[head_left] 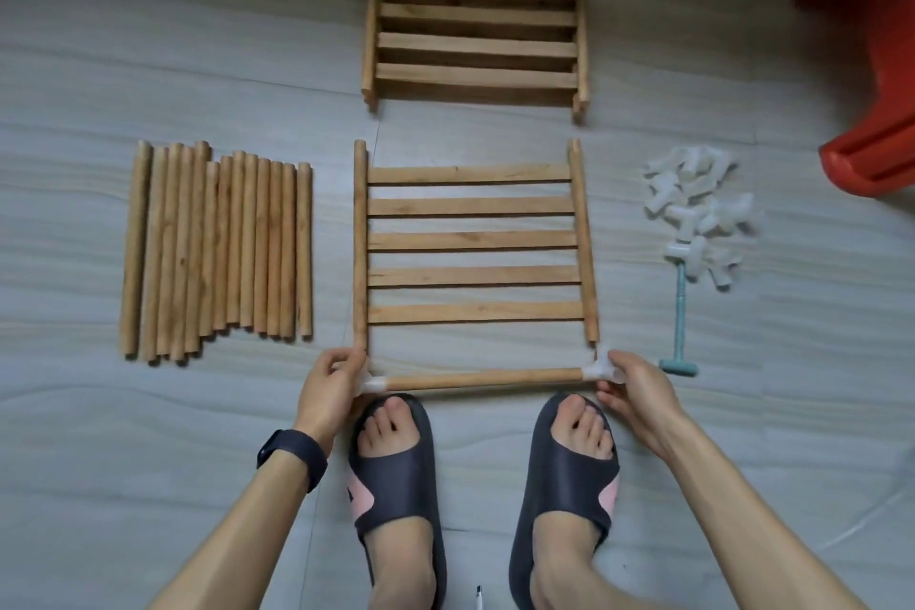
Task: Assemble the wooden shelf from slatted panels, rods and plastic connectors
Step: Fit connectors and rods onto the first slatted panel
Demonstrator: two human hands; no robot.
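Status: early stage. One slatted panel (473,240) lies flat on the floor in front of my feet. One rod (482,379) lies crosswise at its near end, with a plastic connector on each tip. My left hand (329,386) holds the left connector (375,384), fingers curled around it, at the panel's near left rail end. My right hand (636,386) grips the right connector (600,369) the same way at the right rail end. I cannot tell whether the rail ends are fully seated in the connectors.

Remaining, by my judgement: nearly everything. The far end of this panel has no connectors yet. The row of loose rods (218,248) lies to the left. The pile of spare connectors (698,208) sits to the right, with the small mallet (682,307) touching it. A stack of further panels (475,20) waits beyond.
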